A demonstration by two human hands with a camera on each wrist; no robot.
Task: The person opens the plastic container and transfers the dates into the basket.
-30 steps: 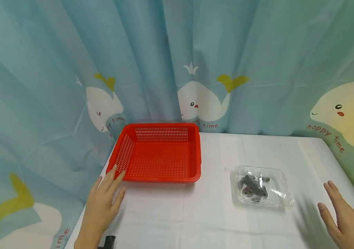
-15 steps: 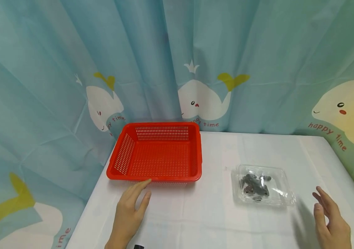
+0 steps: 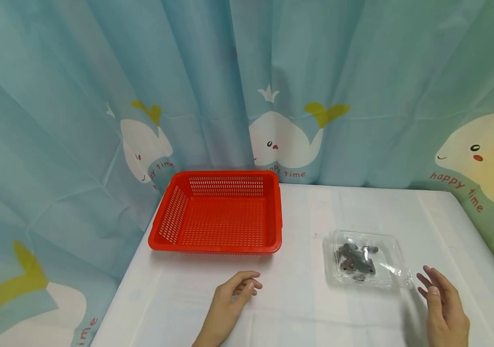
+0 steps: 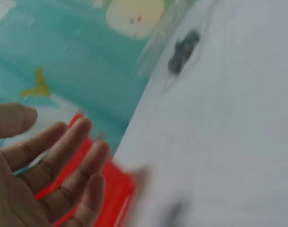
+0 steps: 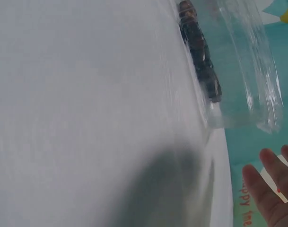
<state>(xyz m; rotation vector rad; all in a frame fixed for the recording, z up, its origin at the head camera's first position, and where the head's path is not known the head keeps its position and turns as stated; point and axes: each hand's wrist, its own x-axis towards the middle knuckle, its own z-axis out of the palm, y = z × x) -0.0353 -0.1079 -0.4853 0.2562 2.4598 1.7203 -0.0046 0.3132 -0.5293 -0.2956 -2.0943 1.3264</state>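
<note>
The clear plastic clamshell box (image 3: 366, 260) of dark pieces lies on the white table (image 3: 299, 308), just left of the right hand (image 3: 444, 308). The left hand (image 3: 229, 303) rests well apart. Both hands are relaxed and hold nothing.

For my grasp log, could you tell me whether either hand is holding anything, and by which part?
Nothing is held: the left hand and right hand are both empty, near the clear box.
</note>
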